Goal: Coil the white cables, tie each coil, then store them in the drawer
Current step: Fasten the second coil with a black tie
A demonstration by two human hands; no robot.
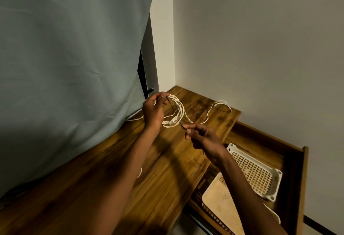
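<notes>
Tying step: my left hand [153, 111] grips the coiled white cable [176, 113]; right-hand fingers [188, 127] pinch the thin black tie [174, 112]. Next: wrap it round.

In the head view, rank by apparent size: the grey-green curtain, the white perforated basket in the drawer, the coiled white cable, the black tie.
1. grey-green curtain
2. white perforated basket, although nearer the camera than the coil
3. coiled white cable
4. black tie, a thin strand
</notes>
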